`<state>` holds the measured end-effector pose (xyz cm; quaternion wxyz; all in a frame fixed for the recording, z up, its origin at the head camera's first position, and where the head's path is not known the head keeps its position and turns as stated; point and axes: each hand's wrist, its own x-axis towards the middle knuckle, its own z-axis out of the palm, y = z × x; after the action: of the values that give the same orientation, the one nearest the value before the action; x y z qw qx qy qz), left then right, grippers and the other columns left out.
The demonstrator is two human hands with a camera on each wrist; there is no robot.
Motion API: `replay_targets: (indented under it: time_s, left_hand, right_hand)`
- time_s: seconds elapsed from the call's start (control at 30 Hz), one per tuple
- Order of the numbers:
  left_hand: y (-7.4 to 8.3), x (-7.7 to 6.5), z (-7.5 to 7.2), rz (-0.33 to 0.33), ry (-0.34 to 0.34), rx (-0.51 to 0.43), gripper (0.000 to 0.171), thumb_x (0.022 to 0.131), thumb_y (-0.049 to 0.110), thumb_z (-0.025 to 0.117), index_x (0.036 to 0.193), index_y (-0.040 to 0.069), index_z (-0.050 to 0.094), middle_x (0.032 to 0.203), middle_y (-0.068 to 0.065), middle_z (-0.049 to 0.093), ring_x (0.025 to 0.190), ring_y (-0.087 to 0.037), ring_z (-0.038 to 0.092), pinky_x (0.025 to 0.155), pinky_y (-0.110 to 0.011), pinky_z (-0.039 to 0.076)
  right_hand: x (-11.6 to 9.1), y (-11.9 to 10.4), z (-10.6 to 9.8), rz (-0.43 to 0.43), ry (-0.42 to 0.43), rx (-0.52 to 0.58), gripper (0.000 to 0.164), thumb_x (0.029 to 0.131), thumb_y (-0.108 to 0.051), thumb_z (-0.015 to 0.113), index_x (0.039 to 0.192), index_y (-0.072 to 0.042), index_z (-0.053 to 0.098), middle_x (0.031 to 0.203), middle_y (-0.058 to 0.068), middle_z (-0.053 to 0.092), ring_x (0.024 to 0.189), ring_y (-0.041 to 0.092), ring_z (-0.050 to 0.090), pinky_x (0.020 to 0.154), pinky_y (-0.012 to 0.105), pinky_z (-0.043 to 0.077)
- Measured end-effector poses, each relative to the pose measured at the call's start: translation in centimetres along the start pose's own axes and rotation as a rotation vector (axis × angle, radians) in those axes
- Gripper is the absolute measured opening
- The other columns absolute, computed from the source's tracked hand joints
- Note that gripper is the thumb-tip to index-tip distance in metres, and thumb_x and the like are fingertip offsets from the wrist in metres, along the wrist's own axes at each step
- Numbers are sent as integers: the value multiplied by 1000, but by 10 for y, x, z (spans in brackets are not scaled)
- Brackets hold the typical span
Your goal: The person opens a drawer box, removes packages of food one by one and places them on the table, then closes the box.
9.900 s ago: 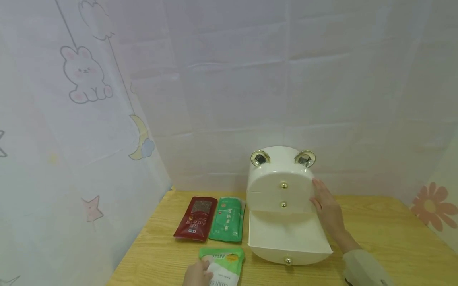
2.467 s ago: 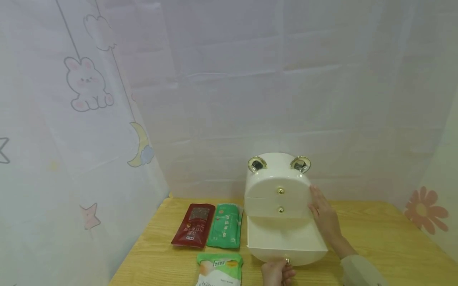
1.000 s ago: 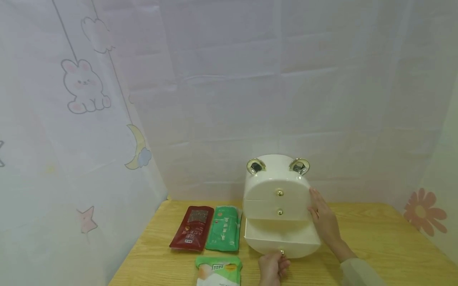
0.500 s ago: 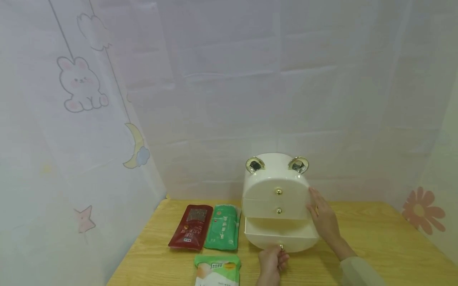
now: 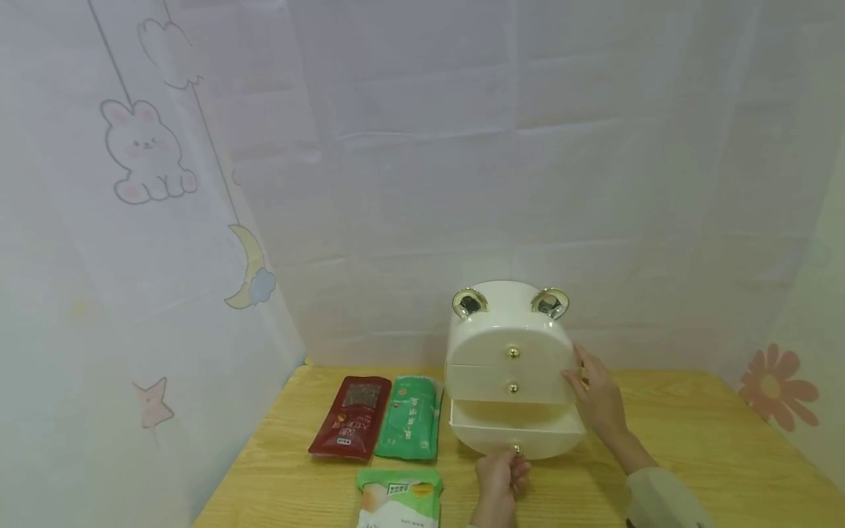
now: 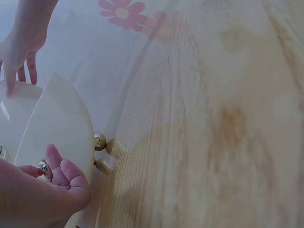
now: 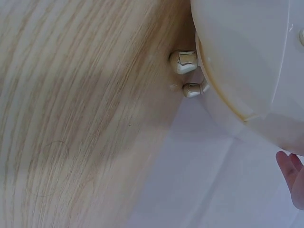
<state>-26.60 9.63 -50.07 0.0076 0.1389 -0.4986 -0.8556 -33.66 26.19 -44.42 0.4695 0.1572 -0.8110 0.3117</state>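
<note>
A white frog-shaped storage box (image 5: 505,315) with gold-rimmed eyes stands on the table, its lowest drawer (image 5: 488,440) pulled partly out. My left hand (image 5: 498,480) pinches the small gold knob (image 5: 518,448) on that drawer's front. In the left wrist view, the thumb and a finger of the left hand (image 6: 52,190) meet at the drawer knob (image 6: 43,166). Against the right side of the box my right hand (image 5: 599,392) rests with its fingers extended. Only a few fingers of the right hand (image 7: 292,175) show in the right wrist view, at the box's side.
Left of the box lie a dark red food packet (image 5: 353,422) and a green packet (image 5: 409,422) side by side. A green and white pouch (image 5: 399,502) lies nearer, cut off by the frame's edge. Pale printed curtains (image 5: 422,191) hang behind the wooden table (image 5: 713,433).
My left hand has gone from the green and white pouch to the drawer knob. The lowest drawer has since slid partway inward with that hand; the right hand stays at the box's side.
</note>
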Motion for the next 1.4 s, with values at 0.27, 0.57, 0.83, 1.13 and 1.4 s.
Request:
replay_targets:
  time_s: [0.27,0.57,0.83,1.13,1.4]
  left_hand:
    - [3,5,1,-11,16,-15,7,81,-1,56,76,-4,60,57,0,59,48,-4,57,43,-13,36]
    - [7,12,8,-21,39,1,7,79,0,57,76,-4,62,57,0,59,49,-6,57,44,-14,38]
    - [5,18,9,-18,39,-18,8,79,-2,56,75,-4,61,55,1,59,47,-5,56,43,-14,37]
    - [4,21,13,-29,65,-18,6,76,-3,55,74,-2,61,56,0,59,50,-7,58,45,-16,40]
    - [6,27,15,-46,57,-26,6,77,-3,54,75,-4,60,55,1,58,48,-6,57,44,-14,40]
  right_hand:
    - [1,1,1,-10,6,18,55,70,10,72,121,10,50,104,28,57,85,38,58,57,38,52]
    - [5,5,3,-35,25,37,59,68,11,73,122,9,50,105,27,57,85,37,58,62,16,48]
    - [1,6,3,-17,9,34,60,67,10,73,123,9,49,105,26,57,85,35,58,58,32,52]
    - [-3,9,2,-7,19,35,59,67,11,73,122,9,50,107,27,57,85,37,58,59,20,50]
    - [-4,10,3,0,22,42,59,68,10,73,122,8,50,108,27,57,85,37,59,63,0,40]
